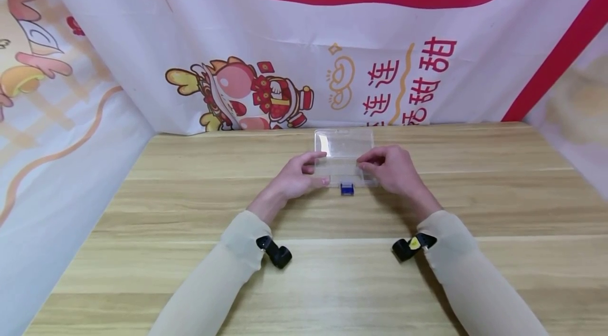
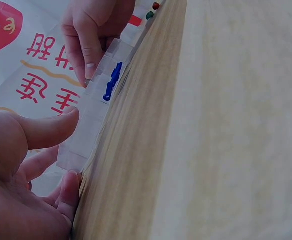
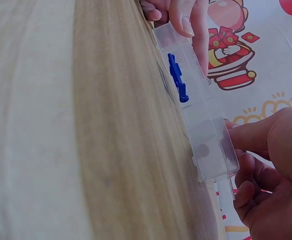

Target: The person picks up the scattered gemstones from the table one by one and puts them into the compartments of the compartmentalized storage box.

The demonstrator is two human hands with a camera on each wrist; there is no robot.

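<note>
Head view: the left hand [image 1: 299, 175] held the left end of the clear box [image 1: 337, 170], its thumb and fingers spread apart around it. The box sat on the tabletop [image 1: 332, 272], divided into compartments, with a blue latch [image 1: 347, 189] at its front. A dark spot [image 3: 202, 151] showed through the right-end compartment, too blurred to identify. There, the right hand's [image 1: 391, 167] fingers were drawn together; what they pinched, I couldn't tell.

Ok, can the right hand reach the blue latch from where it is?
Probably yes: the right hand is at the right end of the clear plastic box, and nothing visible blocks the blue latch on the box's front.
</note>
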